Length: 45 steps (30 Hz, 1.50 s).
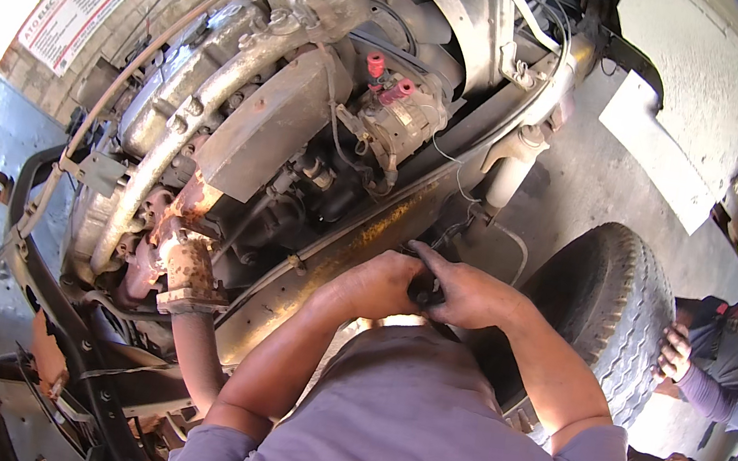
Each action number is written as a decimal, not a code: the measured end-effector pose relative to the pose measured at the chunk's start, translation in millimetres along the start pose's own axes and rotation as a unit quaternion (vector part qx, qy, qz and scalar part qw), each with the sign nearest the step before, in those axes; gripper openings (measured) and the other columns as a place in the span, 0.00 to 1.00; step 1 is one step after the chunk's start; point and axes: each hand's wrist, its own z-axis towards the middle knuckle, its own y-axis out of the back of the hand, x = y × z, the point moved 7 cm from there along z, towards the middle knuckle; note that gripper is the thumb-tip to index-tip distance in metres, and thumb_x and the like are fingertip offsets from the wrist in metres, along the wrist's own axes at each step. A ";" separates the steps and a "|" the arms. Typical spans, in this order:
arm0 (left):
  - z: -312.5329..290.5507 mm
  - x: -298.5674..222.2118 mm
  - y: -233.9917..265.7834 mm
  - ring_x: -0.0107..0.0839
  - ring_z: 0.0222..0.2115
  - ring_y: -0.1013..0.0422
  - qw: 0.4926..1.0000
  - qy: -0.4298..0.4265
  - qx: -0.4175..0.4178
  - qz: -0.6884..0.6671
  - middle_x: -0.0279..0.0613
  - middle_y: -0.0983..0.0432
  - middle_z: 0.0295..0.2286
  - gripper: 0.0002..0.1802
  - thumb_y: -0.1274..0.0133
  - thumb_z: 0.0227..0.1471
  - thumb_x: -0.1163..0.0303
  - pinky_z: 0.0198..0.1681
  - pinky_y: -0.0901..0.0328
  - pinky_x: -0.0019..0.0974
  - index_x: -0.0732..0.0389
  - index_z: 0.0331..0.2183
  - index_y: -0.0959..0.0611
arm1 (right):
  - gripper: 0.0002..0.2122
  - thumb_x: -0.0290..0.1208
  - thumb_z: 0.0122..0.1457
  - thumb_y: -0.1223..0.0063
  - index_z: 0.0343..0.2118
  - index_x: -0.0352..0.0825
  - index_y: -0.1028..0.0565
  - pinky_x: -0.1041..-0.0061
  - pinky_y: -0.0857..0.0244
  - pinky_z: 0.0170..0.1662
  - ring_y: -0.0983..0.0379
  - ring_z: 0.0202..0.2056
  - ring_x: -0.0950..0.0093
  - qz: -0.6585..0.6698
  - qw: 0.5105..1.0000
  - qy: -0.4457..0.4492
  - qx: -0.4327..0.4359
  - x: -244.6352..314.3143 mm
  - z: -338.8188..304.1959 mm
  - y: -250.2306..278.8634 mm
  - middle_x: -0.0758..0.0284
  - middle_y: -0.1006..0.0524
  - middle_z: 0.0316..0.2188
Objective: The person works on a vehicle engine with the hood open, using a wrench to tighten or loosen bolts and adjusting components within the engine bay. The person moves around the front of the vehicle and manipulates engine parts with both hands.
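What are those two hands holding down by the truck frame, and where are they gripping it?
Both the left hand and right hand close around a small dark part against the rusty frame rail. The fingers hide it, so what it is and the exact hold cannot be told.

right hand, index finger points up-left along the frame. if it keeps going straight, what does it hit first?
Likely the rusty frame rail: the right hand has its fingers almost on the rail's edge, beside the left hand. Beyond that lies the alternator, but depth is unclear.
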 end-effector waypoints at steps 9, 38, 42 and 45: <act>-11.4 33.6 91.0 0.48 0.47 0.22 0.909 0.003 -0.402 0.107 0.47 0.20 0.45 0.22 0.30 0.47 0.72 0.51 0.28 0.45 0.58 0.46 0.14 | 0.23 0.32 0.58 0.37 0.56 0.31 0.24 0.61 0.27 0.54 0.21 0.48 0.53 -0.004 0.988 -0.037 -0.147 -82.4 -18.7 30.9 0.48 0.19 0.44; 15.8 152.3 115.9 0.23 0.31 0.27 0.882 0.011 -0.387 -0.267 0.34 0.18 0.31 0.10 0.39 0.64 0.71 0.38 0.30 0.30 0.66 0.44 0.14 | 0.22 0.33 0.58 0.30 0.53 0.30 0.20 0.68 0.26 0.53 0.18 0.43 0.67 0.143 0.948 0.072 -0.273 -66.7 -11.1 24.3 0.56 0.16 0.43; 17.2 149.1 119.8 0.23 0.31 0.27 0.889 0.017 -0.392 -0.235 0.33 0.19 0.30 0.11 0.39 0.64 0.72 0.38 0.31 0.31 0.67 0.45 0.14 | 0.18 0.32 0.62 0.35 0.52 0.28 0.20 0.68 0.25 0.51 0.18 0.42 0.69 0.200 0.935 0.051 -0.290 -73.4 -10.1 23.3 0.57 0.15 0.41; 13.5 143.3 125.7 0.24 0.31 0.28 0.905 0.044 -0.398 -0.144 0.34 0.20 0.30 0.12 0.37 0.62 0.71 0.38 0.31 0.32 0.66 0.45 0.14 | 0.15 0.30 0.65 0.40 0.51 0.27 0.22 0.68 0.26 0.49 0.19 0.41 0.70 0.218 0.931 0.029 -0.290 -78.7 -5.7 19.8 0.58 0.16 0.39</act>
